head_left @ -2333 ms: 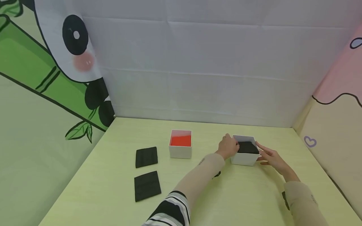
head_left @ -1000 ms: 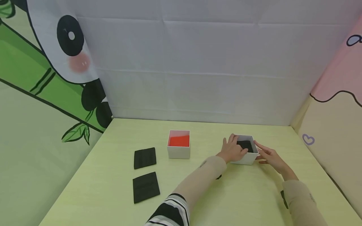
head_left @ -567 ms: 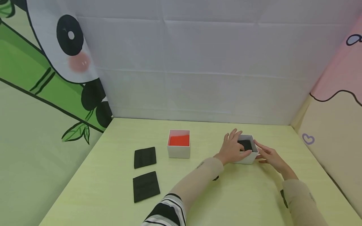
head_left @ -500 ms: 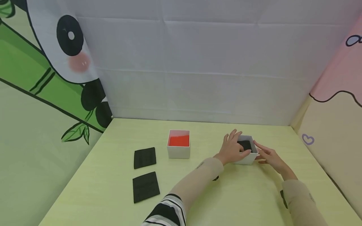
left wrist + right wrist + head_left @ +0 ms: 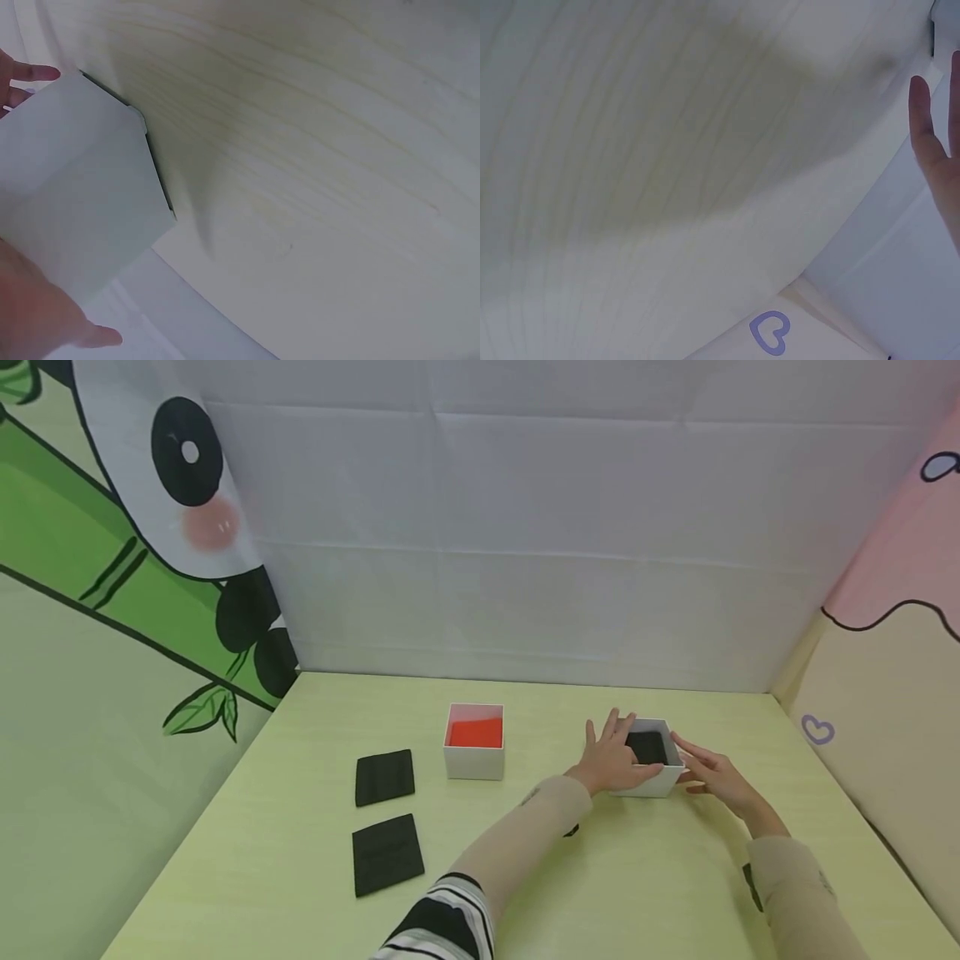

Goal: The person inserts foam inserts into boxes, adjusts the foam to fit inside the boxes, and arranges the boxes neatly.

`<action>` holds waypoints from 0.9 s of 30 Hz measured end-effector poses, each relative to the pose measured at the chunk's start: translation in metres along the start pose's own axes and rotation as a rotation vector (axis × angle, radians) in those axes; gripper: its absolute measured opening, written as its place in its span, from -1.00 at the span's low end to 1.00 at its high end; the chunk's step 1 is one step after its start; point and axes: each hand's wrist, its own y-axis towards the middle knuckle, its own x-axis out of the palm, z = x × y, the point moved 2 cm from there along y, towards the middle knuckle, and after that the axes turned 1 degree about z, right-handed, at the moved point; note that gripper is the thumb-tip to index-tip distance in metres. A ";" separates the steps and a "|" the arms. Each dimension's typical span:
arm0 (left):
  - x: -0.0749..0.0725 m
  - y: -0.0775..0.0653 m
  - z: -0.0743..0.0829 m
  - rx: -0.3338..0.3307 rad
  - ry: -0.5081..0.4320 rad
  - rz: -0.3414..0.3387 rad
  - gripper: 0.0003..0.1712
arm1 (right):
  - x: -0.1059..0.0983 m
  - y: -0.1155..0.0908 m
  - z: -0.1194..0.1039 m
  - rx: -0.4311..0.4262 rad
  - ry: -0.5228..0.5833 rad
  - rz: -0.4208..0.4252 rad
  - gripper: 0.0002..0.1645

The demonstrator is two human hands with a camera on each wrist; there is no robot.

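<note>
A white open-topped box (image 5: 650,787) stands at the right of the table, with a folded black cloth (image 5: 647,747) lying inside, below the rim. My left hand (image 5: 609,763) is over the box's left side. Its fingers are spread toward the back, its thumb reaches along the front rim, and it partly covers the cloth. On the other side, my right hand (image 5: 716,778) touches the right wall with extended fingers. The left wrist view shows the plain outer side of the box (image 5: 90,187) with the left hand (image 5: 37,315) beside it.
Left of this box stands a second white box (image 5: 475,765) with a folded red cloth (image 5: 477,733) inside. Two dark folded cloths lie farther left, a smaller one (image 5: 385,778) behind a larger one (image 5: 388,856). A white curtain (image 5: 525,610) closes off the table's back edge.
The black cloth, which stood higher against the front rim, has sunk lower into the box. My left hand has gone from pinching at its edge to spread fingers. The right hand stays put.
</note>
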 end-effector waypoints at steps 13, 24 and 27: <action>0.010 -0.005 -0.005 0.068 0.079 0.085 -0.41 | 0.000 -0.001 0.003 -0.085 0.042 -0.068 -0.48; -0.001 -0.011 -0.008 0.116 0.090 0.085 -0.39 | 0.001 0.000 0.002 -0.007 -0.006 0.005 -0.45; -0.005 -0.015 -0.009 0.128 0.066 0.088 -0.39 | 0.001 -0.001 0.001 -0.008 0.001 0.009 -0.44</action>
